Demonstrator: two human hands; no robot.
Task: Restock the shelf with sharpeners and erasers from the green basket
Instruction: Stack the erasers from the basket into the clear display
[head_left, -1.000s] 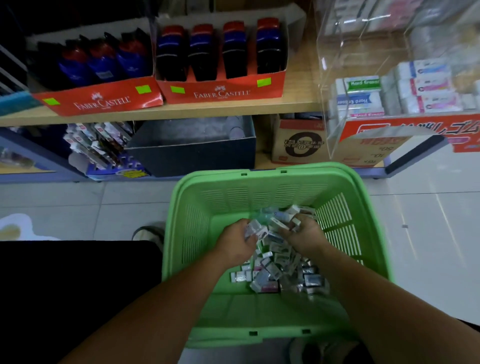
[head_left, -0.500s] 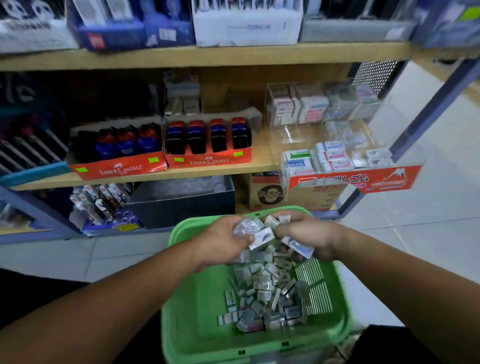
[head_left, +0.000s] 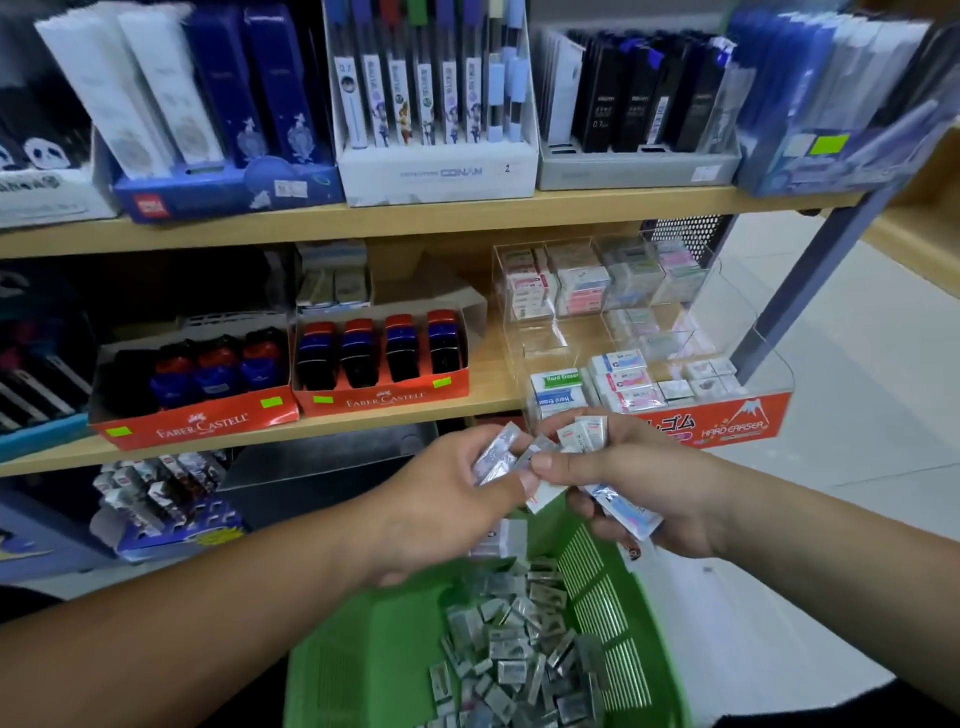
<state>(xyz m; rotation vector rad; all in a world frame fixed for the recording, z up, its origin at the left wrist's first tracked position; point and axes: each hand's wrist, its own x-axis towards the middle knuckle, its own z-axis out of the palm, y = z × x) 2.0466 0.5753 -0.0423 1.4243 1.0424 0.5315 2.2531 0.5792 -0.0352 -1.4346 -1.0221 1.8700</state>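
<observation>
Over the slotted green plastic basket, gripping small plastic-wrapped packets in overfull left hand and right hand, risking spills.

We count 1 green basket | 2 hands above it, left hand and right hand | packets in it: more than we can count | 2 red trays beyond it | 4 sharpener stacks in the tray nearer it | 1 clear eraser display beyond it

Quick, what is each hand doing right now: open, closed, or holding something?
Left hand: grips a few small wrapped packets.
Right hand: grips several wrapped erasers, above the green basket.
</observation>
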